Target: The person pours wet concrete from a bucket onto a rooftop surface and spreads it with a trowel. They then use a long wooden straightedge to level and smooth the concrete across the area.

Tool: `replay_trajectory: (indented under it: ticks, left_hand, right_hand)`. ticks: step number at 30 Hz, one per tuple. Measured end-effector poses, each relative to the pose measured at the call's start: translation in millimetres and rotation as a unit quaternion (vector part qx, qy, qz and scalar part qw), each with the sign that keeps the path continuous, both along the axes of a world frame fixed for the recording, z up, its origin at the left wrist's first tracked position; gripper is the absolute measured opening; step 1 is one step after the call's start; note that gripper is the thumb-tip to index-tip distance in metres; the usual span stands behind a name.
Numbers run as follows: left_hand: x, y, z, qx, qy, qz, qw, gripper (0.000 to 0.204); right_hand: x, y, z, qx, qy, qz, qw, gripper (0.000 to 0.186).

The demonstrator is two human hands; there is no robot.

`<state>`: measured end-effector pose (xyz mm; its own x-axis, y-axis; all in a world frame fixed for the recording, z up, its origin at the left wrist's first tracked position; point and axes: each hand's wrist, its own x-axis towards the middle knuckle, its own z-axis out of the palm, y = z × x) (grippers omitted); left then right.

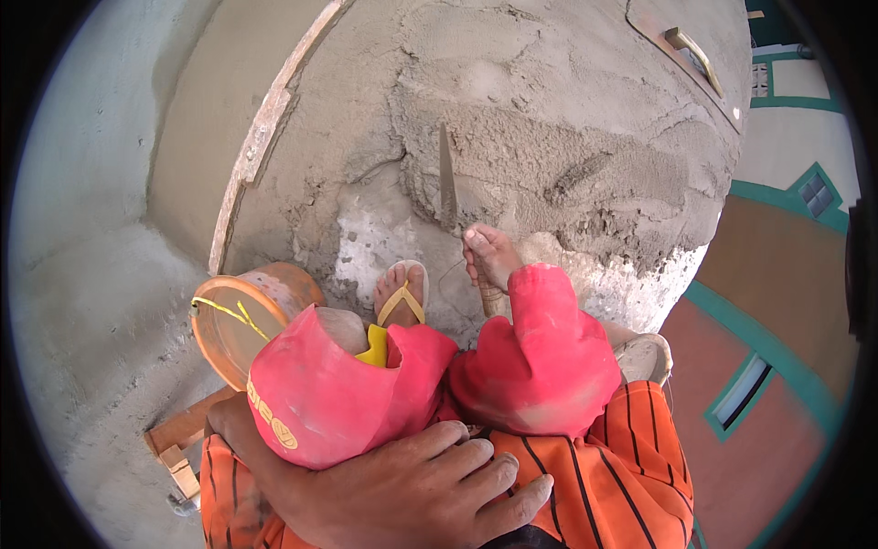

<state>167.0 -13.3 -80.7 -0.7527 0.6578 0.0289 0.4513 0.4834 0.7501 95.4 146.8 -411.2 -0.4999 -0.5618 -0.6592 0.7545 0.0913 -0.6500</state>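
Observation:
My right hand (492, 252) is closed round the handle of a trowel (446, 178), just past red cloth that covers the wrist. Its narrow blade points away from me over wet grey mortar (567, 156); whether the tip touches the mortar is hard to tell. Part of the wooden handle shows below the fingers. Across my lap lies my left hand (421, 485), fingers somewhat apart and empty, resting on red and orange striped cloth. One foot in a yellow-strapped flip-flop (402, 297) stands at the mortar's near edge.
An orange bucket (283, 284) with a yellow cord stands at left, beside wooden pieces (187, 430). A long wooden strip (251, 156) lies along the mortar. At far right rests a handled plastering float (681, 59). A mortar-stained bucket (647, 357) is near my right knee.

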Motion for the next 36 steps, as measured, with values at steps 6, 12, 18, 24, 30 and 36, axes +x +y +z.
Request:
replay_trajectory:
  ticks: [6, 12, 18, 24, 30, 36]
  left_hand:
    - [-3.7, 11.1, -1.0, -0.087, 0.062, 0.012, 0.994, 0.023]
    - [-4.6, 8.2, -10.7, -0.059, 0.038, 0.027, 0.997, 0.022]
    - [-12.7, 5.3, 2.8, -0.072, 0.054, -0.012, 0.996, 0.025]
    - [-5.1, 9.5, 1.7, -0.078, -0.005, -0.006, 0.997, 0.027]
    - [-13.2, -2.1, 5.5, -0.013, -0.061, -0.026, 0.998, 0.039]
    - [-11.5, -10.1, 2.9, -0.003, -0.033, -0.013, 0.999, 0.039]
  right_hand:
    - [10.5, -10.0, -24.0, 0.068, 0.027, -0.021, 0.997, 0.029]
    - [20.0, 136.9, -35.1, 0.146, 0.095, -0.24, 0.955, 0.031]
    - [-14.2, 18.4, -11.8, 0.009, 0.054, -0.089, 0.995, 0.027]
    - [-68.0, -94.4, -22.1, 0.003, 0.071, 0.063, 0.995, 0.031]
    - [-53.4, 32.2, -27.0, 0.119, 0.045, -0.109, 0.986, 0.03]
    - [-18.3, 104.8, -25.1, 0.129, 0.049, -0.351, 0.926, 0.028]
